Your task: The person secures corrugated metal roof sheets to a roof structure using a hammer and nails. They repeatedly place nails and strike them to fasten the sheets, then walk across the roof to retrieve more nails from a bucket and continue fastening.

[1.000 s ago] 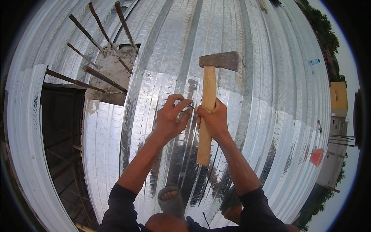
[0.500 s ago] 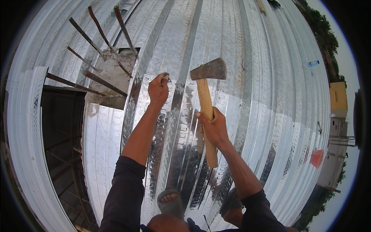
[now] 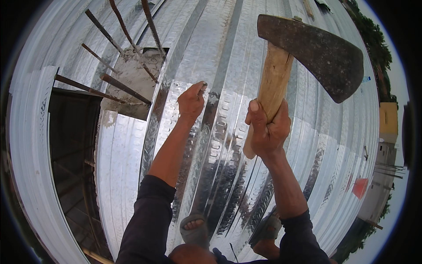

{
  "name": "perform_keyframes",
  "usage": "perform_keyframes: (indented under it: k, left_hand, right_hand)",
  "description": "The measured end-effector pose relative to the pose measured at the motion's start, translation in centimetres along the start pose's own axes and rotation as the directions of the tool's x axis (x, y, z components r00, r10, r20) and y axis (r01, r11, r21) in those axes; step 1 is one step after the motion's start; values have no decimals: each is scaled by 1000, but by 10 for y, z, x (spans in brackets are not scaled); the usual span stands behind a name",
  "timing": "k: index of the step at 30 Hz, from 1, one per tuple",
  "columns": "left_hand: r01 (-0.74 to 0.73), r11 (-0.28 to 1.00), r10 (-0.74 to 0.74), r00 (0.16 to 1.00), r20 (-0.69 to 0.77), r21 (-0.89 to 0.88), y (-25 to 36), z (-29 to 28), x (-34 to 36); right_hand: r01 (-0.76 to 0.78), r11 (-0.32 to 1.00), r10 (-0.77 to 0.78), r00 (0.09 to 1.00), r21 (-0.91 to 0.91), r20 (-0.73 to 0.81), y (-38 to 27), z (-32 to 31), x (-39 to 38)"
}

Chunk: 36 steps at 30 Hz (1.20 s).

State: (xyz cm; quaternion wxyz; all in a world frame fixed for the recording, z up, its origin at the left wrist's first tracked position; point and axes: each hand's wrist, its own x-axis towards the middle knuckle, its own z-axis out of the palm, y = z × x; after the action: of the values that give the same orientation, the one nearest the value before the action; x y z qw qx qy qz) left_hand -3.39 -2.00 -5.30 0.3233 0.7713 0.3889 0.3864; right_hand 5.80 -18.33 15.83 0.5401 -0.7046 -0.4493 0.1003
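Clutching the axe by its wooden handle, tightly wrapped in the right grip, and holding it up above the ribbed metal sheeting! Broad dark blade flaring out to the right, butt of the handle poking out below the fingers. Over to the left of the axe, pinching with the left grip, bunched at the fingertips on a small dark thing, too tiny to name.

Out wider, well left of the axe, on to rough concrete bristling with rusty steel rods, sticking up at a slant and very much in the way on that side. Lower left of the axe, past a strip of sheeting, down into a dark opening: another obstacle there.

Nearer the body than the axe, a look at sandalled feet. Just past the blade, a glimpse of a small blue thing. Lower right of the axe, on to a red piece; farthest right of it, out to a yellowish wall.
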Motion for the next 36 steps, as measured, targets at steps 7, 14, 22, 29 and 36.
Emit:
perform_keyframes:
  k: [7, 14, 22, 29, 36]
  left_hand:
    - [22, 997, -23, 1000, 16, 74, 2, 19, 1]
    - [-3, 997, 3, 1000, 5, 80, 3, 0, 2]
    - [-22, 996, 20, 1000, 23, 87, 6, 9, 4]
    - [-37, 993, 38, 999, -11, 115, -1, 2, 0]
    - [-24, 992, 19, 999, 43, 127, 6, 12, 0]
  right_hand:
    - [-171, 825, 441, 790, -539, 425, 77, 32, -10]
    - [-161, 964, 213, 943, -210, 255, -15, 18, 40]
    - [-175, 788, 422, 851, -590, 312, 52, 27, 5]
    - [-256, 950, 290, 936, -181, 199, -7, 15, 35]
    - [-269, 806, 477, 823, -527, 310, 58, 24, -10]
